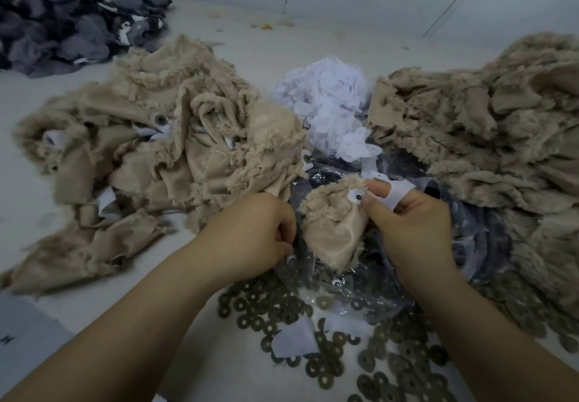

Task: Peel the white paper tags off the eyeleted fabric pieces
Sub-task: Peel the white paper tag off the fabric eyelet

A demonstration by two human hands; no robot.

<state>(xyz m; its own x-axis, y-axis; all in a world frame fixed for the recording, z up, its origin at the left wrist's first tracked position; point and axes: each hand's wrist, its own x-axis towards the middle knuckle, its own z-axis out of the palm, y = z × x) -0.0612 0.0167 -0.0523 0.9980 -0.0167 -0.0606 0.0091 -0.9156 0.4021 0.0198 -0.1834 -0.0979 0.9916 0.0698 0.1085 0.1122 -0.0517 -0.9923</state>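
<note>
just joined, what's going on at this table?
A person is working through tan furry fabric pieces. The right hand pinches one fabric piece at its white paper tag; a white strip wraps one finger. The left hand is curled just left of it, over a clear plastic bag. Peeled paper is heaped behind, fabric piles on both sides, washers scattered in front.

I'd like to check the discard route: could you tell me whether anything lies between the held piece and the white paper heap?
Nothing visible blocks it. The held fabric piece sits just in front of the paper heap, with only clear plastic bag lying flat between.
</note>
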